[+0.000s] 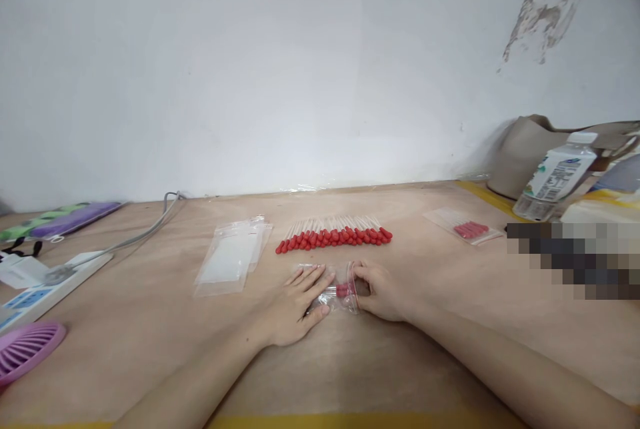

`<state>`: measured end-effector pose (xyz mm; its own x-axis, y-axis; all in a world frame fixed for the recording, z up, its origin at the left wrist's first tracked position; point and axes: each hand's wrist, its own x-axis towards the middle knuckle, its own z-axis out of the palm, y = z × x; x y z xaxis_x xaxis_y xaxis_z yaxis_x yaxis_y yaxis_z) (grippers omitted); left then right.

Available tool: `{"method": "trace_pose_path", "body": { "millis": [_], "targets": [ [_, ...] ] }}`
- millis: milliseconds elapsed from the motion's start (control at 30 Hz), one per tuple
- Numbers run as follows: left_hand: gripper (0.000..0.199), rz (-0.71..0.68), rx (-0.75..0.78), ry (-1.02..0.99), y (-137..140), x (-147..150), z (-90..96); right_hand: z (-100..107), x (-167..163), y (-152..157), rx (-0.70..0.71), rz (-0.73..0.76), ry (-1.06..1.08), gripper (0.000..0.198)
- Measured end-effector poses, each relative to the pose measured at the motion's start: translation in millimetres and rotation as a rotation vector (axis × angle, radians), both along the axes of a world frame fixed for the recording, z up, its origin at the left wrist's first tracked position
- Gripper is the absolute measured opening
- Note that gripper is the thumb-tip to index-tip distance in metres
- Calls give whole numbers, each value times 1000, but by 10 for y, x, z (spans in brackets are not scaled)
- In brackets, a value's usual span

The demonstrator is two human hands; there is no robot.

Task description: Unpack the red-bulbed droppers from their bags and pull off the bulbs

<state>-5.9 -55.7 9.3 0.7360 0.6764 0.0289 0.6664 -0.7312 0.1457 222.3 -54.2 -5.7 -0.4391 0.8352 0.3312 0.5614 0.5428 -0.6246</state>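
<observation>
A clear zip bag (345,306) lies on the table in front of me with a few red-tipped sticks (344,290) inside. My left hand (299,309) rests flat over the bag's left part, fingers stretched out, covering much of it. At the bag's right end, my right hand (383,292) pinches the red-lined zip edge between thumb and fingers. Just beyond both hands, a row of thin pale sticks with red tips (334,237) lies side by side, tips toward me. A small stack of flat clear bags (227,259) is to the left of that row.
Another zip bag (470,226) holding red-tipped sticks lies at right. Farther right stand a plastic bottle (557,172) and a grey-brown bag (515,149). On the left are a power strip (30,299), its cable (145,236), a pink fan (30,349) and a purple pouch (75,218).
</observation>
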Motion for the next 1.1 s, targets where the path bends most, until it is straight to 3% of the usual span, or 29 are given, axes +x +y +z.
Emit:
{"method": "trace_pose_path", "body": {
  "millis": [167,433,633,733,800,867,967,1100],
  "targets": [
    [54,-5,-12,-24,2,-1,2,-24,27,27,-179,-34,51,10],
    [58,105,36,3,-74,-64,-8,-18,303,144,-498,-17,387,34],
    [70,350,175,128,-227,-57,65,13,489,230,-510,-26,453,38],
    [61,437,274,141,-237,-25,128,56,555,251,-513,-75,484,40],
    [52,390,324,97,-191,-24,162,96,604,258,-523,-94,519,40],
    [42,220,312,-13,-112,-43,168,131,666,269,-520,-92,531,41],
    [32,-30,180,-238,15,-92,113,156,784,311,-463,-95,535,41],
    [37,-129,25,-273,108,-128,24,169,943,397,-361,-184,642,41]
  ]
}}
